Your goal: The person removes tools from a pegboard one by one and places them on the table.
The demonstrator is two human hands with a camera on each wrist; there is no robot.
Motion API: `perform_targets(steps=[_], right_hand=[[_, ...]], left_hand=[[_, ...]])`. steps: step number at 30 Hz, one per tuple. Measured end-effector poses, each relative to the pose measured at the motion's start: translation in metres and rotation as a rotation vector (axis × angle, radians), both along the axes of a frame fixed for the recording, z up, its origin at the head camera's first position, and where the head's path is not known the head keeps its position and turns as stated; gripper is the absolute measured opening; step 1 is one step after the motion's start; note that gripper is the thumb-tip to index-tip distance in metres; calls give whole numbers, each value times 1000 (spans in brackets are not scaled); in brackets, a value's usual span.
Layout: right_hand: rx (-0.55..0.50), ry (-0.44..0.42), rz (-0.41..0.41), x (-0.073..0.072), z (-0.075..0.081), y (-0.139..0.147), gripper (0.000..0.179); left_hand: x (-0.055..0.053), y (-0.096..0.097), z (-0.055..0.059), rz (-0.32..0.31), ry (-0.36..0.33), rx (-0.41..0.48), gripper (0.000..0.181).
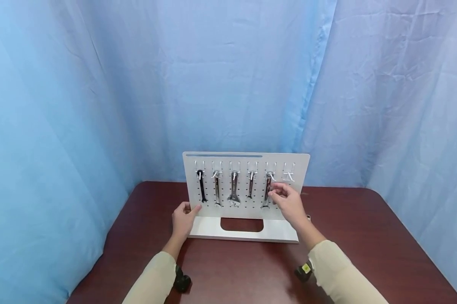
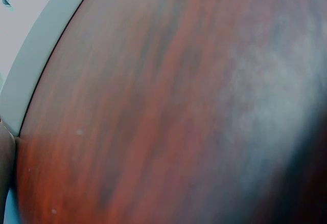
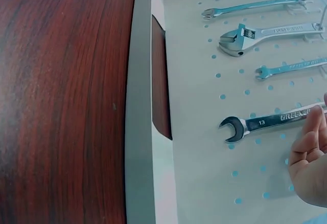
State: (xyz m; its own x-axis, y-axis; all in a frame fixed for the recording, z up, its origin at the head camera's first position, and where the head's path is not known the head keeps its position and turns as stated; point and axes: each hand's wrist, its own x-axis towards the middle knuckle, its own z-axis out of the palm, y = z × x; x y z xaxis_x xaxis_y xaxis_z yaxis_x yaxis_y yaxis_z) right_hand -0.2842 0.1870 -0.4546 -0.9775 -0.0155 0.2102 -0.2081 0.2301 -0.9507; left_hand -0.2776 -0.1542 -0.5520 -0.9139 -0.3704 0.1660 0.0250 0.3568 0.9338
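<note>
A white pegboard (image 1: pixel 228 212) stands on the table, with several wrenches hanging from its hooks. At its left edge my left hand (image 1: pixel 183 219) grips the board, thumb on the front face and the other fingers partly hidden. My right hand (image 1: pixel 289 204) pinches the handle of the combination wrench (image 3: pixel 265 122) marked 13, at the right end of the row, which still hangs against the board. To its left are a small wrench (image 1: pixel 250 185), an adjustable wrench (image 1: pixel 233 188), a silver wrench (image 1: pixel 217 190) and a black wrench (image 1: pixel 202 188).
A bare hook (image 1: pixel 288 175) sits at the far right of the board. The board's base (image 1: pixel 205 228) has a cut-out in its middle. Dark red wooden table (image 1: pixel 236 270) lies around it, and blue curtains (image 1: pixel 213 84) hang behind and at both sides.
</note>
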Motion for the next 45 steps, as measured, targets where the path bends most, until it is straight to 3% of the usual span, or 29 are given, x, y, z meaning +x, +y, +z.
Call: perform_targets(steps=[9,16,25,37,45], right_hand=[[11,-78,53,-2,1,-10,31],[27,-67,32,-1,3,-11,23],[56,-64,-48,9,8,-5,20],[39,-123,-40,26,10,1,23],[-37,-138,-20,38,19,4,22]], left_hand=[[1,-2,0,7,1,2,27],[-1,-1,-2,10,-7,-9,28],[-2,-1,-1,5,-2,1,27],[1,-1,-1,-2,2,14,27],[2,-1,1,7,8,3,28]])
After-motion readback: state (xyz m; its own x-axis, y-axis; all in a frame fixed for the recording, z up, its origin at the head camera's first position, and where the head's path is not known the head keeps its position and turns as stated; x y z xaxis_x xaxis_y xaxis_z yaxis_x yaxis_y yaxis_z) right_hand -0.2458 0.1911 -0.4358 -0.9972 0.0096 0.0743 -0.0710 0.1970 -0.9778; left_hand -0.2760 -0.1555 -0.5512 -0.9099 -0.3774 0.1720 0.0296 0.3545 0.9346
